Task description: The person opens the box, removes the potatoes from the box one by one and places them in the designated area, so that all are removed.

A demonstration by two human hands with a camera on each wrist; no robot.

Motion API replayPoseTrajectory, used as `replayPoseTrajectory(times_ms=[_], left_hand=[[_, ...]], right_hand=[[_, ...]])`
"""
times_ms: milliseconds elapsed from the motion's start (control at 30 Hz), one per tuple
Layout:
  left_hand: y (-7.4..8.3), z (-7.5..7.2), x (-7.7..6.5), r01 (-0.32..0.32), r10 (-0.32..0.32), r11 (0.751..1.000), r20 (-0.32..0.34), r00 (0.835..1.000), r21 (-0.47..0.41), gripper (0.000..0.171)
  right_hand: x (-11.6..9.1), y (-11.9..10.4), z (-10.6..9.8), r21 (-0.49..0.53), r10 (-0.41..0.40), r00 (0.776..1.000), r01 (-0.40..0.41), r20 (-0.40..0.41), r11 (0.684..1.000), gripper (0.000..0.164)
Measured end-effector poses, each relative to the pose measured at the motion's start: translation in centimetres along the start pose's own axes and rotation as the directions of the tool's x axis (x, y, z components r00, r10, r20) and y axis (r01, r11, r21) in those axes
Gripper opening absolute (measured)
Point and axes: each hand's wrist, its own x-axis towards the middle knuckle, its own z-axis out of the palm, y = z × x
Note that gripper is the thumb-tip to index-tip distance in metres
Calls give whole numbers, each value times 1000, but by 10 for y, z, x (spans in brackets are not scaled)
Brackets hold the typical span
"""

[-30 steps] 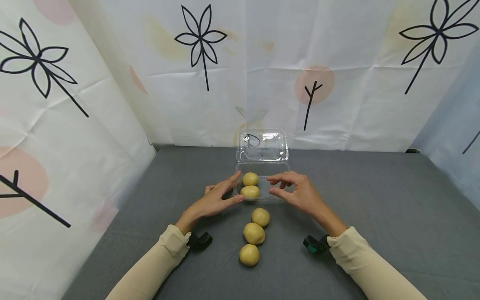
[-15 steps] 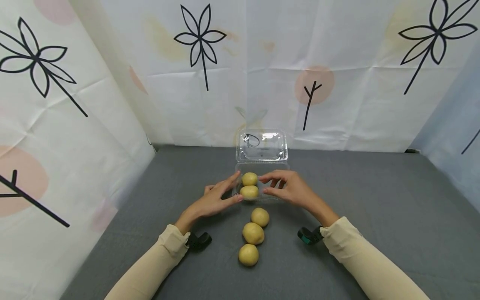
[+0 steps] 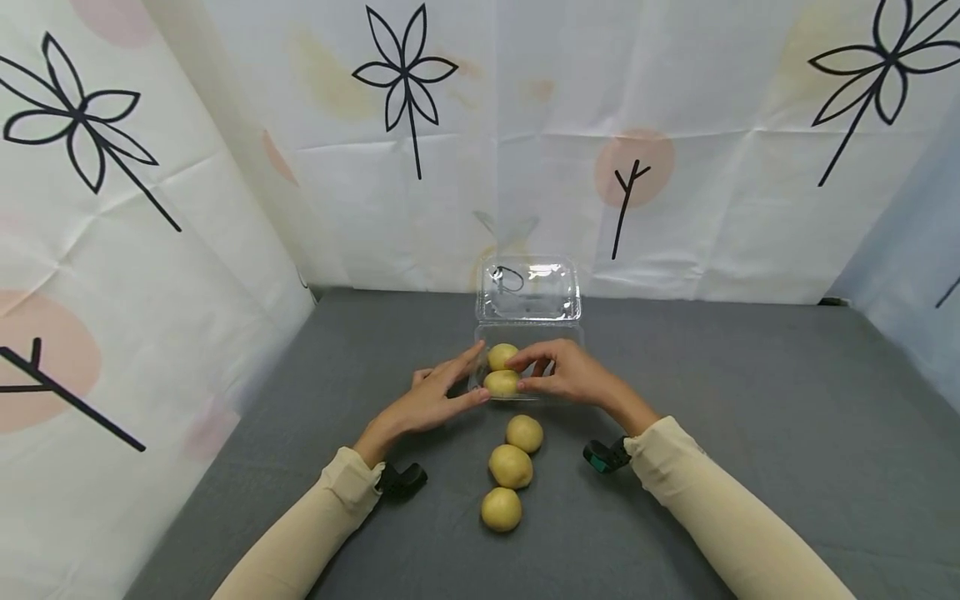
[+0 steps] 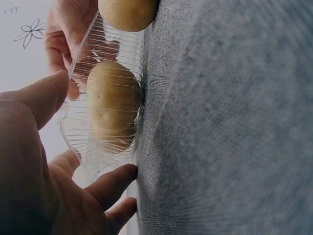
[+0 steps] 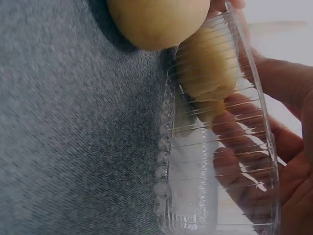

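Right hand (image 3: 566, 372) moved left, hiding edge of farthest potato (image 3: 500, 357); contact unclear.

Through the ribbed side of a clear plastic box (image 5: 188, 196) on grey cloth (image 5: 73, 137), the right hand (image 5: 293, 183) reaches inside close to a yellow potato (image 5: 208, 66), while a nearer potato (image 5: 159, 22) sits outside.

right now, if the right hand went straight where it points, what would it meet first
Likely the two potatoes in the clear container; the right hand's fingertips look right beside them, though contact is unclear.
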Motion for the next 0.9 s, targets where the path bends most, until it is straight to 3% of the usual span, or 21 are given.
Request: replayPoseTrajectory(times_ms=[400,900], left_hand=[[1,1,1,-4,4,1000,-4,1000,6,81],[0,1,1,2,-2,1000,1,1000,-7,80]], right_hand=[[8,2,0,-12,11,989,-10,147,1000,37],[14,2,-3,-16,-2,969,6,246,1000,45]])
